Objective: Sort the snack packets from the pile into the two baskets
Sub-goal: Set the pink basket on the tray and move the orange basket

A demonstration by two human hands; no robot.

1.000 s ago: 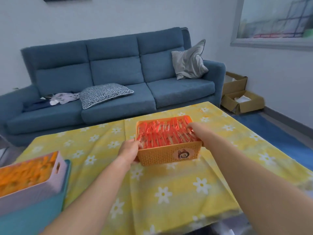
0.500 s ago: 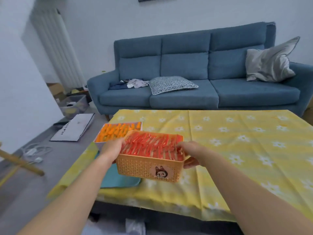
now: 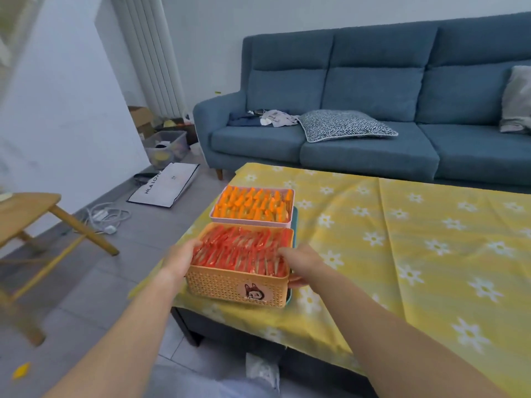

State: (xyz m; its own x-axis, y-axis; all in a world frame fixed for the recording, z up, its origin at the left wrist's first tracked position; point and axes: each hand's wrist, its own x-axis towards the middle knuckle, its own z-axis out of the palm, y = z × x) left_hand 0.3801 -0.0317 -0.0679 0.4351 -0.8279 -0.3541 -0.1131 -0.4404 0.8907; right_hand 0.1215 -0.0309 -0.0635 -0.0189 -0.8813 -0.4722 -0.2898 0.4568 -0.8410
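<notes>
Head view: orange basket (image 3: 238, 285) of red packets (image 3: 241, 249) is gripped at both ends by left hand (image 3: 181, 258) and right hand (image 3: 300, 264), fingers curled on the rims, over teal tray (image 3: 290, 294) just beside pink basket (image 3: 250, 221) (orange packets (image 3: 253, 203)); it should be lowered level and released together.

white bag (image 3: 165, 186), "HLA" lettering

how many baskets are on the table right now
2. The orange basket of red packets sits nearest the table edge, left hand and right hand at its ends. The pink basket of orange packets sits right behind it. None looks hidden.
</notes>
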